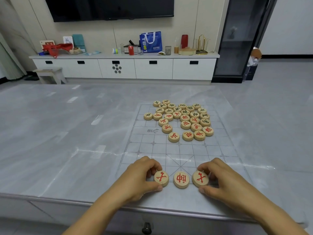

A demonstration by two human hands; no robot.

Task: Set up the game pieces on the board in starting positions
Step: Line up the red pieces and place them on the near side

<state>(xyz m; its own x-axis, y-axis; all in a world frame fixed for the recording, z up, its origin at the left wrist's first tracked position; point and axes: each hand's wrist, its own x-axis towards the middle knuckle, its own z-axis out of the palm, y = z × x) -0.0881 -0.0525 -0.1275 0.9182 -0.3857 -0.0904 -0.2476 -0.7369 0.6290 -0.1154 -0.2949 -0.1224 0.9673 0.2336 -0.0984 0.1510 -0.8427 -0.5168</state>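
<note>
Board: the thin see-through board with grey grid lines (169,148) lies on the grey marble-look worktop (67,133) and reaches almost to its near edge.
Placed: three round pale wooden pieces with red characters form a row at the near edge of the board. The middle red piece (181,179) sits at the foot of the crossed square.
Left hand: the left hand (142,177) pinches the left red piece (161,177) between thumb and fingers, just beside the middle one.
Right hand: the right hand (221,178) pinches the right red piece (200,178) the same way, on the other side.
Waiting: the heap of red and black wooden pieces (181,116) crowds the far half of the board, and some lie past its far left edge on the worktop.
Progress: I judge the task is only begun; nearly all pieces need sorting and placing.
</note>
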